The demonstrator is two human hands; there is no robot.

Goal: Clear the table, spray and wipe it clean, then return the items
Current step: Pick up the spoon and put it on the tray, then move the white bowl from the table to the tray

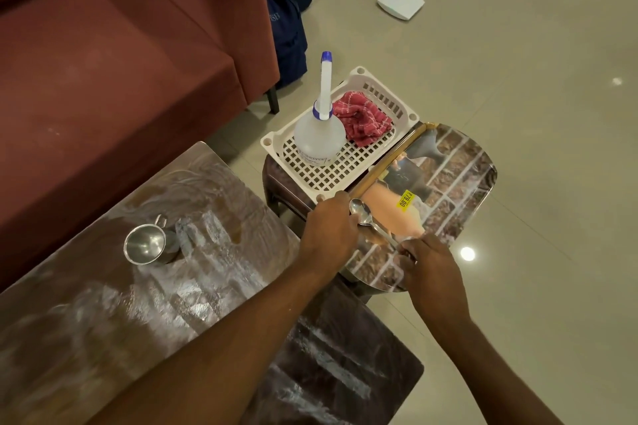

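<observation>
Spoons [362, 214] were pinched by the right grip [431, 266] on a printed tray [459, 176], its edge clasped by the left grip [331, 231], beside the tabletop [86, 321]. A steel cup [148, 245] was seen on that streaked surface; clearing or returning could not be told apart.

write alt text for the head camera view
A person's left hand and right hand hold a picture-printed tray with spoons on it, beside a white basket holding a squeeze bottle and red cloth. A steel cup stands on the table, by a red sofa.
</observation>
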